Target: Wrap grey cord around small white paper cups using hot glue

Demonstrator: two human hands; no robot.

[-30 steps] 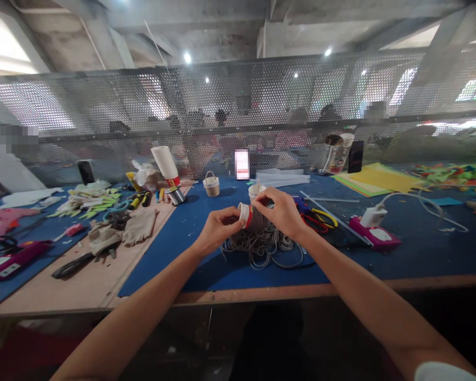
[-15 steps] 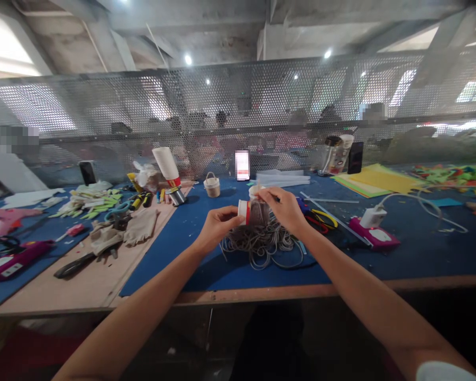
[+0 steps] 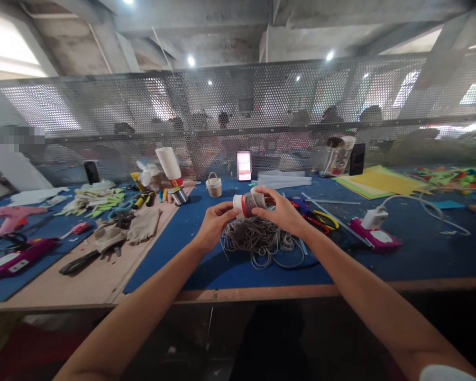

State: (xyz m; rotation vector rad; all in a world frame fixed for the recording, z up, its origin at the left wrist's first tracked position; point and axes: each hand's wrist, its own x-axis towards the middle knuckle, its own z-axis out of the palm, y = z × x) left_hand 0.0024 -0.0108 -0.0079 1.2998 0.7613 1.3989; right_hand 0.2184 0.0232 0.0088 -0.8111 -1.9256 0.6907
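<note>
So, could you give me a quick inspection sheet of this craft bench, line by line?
Surface: blue felt mat over a wooden bench top, littered with small scraps.
Job's things: small white paper cup with a red band, partly wound in cord, held above a loose pile of grey cord.
Clutter: stack of white paper cups, small woven basket, beige fabric gloves, pink glue gun, yellow paper sheets.
Hands: left hand grips the cup's end; right hand closes over its wound side.
Cables: white cable runs from a white plug on a magenta power strip.
Surroundings: perforated metal screen; people dimly seen behind it.
</note>
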